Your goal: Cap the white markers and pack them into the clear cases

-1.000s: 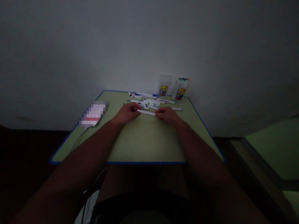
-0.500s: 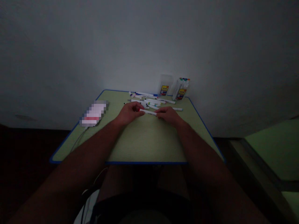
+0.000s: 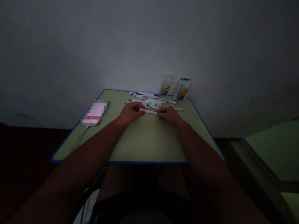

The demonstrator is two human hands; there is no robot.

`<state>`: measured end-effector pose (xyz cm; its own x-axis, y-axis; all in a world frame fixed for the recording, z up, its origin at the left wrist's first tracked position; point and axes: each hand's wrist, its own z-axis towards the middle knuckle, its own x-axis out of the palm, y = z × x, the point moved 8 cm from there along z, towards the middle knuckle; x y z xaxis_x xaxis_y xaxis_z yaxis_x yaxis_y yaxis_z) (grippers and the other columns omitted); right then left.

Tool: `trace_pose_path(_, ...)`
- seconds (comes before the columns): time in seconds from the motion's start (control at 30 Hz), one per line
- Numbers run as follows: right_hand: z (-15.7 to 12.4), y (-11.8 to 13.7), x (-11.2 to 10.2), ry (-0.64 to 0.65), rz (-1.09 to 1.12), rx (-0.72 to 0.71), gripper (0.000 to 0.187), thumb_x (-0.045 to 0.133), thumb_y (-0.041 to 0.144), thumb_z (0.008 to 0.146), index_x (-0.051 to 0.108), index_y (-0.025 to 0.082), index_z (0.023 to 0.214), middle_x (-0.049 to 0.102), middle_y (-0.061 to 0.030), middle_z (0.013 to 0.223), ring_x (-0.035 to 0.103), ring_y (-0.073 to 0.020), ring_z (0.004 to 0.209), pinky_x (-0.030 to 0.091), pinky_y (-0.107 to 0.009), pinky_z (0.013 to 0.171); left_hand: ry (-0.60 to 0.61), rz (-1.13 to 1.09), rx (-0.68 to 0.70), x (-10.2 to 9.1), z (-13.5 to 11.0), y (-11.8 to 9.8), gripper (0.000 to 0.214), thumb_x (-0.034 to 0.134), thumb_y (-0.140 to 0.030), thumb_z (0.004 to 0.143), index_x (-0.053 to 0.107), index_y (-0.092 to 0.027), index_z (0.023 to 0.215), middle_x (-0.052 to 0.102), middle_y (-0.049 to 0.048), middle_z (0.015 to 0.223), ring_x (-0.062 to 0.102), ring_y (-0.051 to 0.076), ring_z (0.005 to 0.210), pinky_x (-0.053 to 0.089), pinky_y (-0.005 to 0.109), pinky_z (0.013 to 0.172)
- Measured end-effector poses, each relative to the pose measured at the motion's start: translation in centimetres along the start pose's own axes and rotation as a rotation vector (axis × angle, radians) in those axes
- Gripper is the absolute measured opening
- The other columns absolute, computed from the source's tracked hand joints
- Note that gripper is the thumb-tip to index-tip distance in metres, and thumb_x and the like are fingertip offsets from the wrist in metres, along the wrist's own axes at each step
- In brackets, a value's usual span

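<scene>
A white marker lies crosswise between my hands, just above the near side of the pen pile. My left hand is closed on its left end, where something red shows at the fingers. The other end sits in the pinch of my right hand, with a bit of orange under the fingertips. Behind my hands, several loose white markers with coloured tips lie in an untidy heap, partly hidden by my fingers.
At the back stand a clear plastic case with a yellow label and a second case holding upright markers. A blurred-out phone-like device with a cable lies at the left edge. The pale green table has a blue rim, against a wall.
My hands keep hold of the same marker in nearly the same place. The view has shifted very slightly; nothing else visibly differs.
</scene>
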<state>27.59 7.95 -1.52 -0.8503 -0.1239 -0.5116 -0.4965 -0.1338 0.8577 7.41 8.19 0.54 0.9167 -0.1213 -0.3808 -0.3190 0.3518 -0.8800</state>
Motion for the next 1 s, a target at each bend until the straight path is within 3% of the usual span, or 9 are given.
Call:
trace_pose_path(0.13,0.0,0.7,-0.2,-0.051,0.013,-0.074,0.024,0.069,0.029,0.072,0.078,0.015,0.089,0.067,-0.0005,0.065,0.056,-0.0122,0.059,0.041,-0.025,0.060,0.002,0.157,0.033,-0.2,0.2,0.1,0.019,0.067,-0.026,0.074,0.075,-0.019,0.090,0.060,-0.0009,0.066,0.048,0.013,0.061,0.038,0.028,0.060)
trace_pose_path(0.27,0.1,0.8,0.0,-0.072,0.170,-0.097,0.028,0.074,0.034,0.068,0.071,0.014,0.087,0.067,-0.0020,0.068,0.057,-0.0118,0.059,0.044,-0.026,0.060,0.006,0.257,0.055,-0.3,0.3,0.6,0.022,0.063,-0.024,0.077,0.075,-0.019,0.094,0.066,0.0016,0.076,0.053,0.015,0.067,0.042,0.030,0.066)
trace_pose_path(0.57,-0.5,1.9,-0.3,-0.113,0.104,-0.150,0.035,0.080,0.033,0.061,0.069,0.017,0.090,0.052,0.0059,0.062,0.042,-0.0083,0.056,0.034,-0.022,0.053,0.031,0.312,0.081,-0.3,0.5,1.5,0.021,0.060,-0.018,0.075,0.068,-0.021,0.094,0.069,0.0020,0.087,0.058,0.018,0.077,0.044,0.032,0.076)
trace_pose_path(0.8,-0.3,1.6,0.7,-0.021,0.245,-0.137,0.039,0.080,0.036,0.062,0.067,0.018,0.094,0.061,0.0029,0.067,0.050,-0.0093,0.055,0.042,-0.023,0.053,0.004,0.318,0.050,-0.5,0.3,1.0,0.020,0.062,-0.013,0.074,0.067,-0.022,0.091,0.069,0.0022,0.086,0.058,0.019,0.077,0.043,0.033,0.077)
trace_pose_path(1.0,-0.2,1.6,-0.4,-0.129,0.169,-0.145,0.035,0.078,0.036,0.066,0.072,0.016,0.094,0.054,0.0059,0.055,0.046,-0.0080,0.049,0.038,-0.022,0.048,-0.037,0.330,0.055,-1.0,0.3,0.9,0.017,0.062,-0.015,0.076,0.067,-0.022,0.091,0.068,0.0029,0.085,0.058,0.020,0.077,0.043,0.033,0.077)
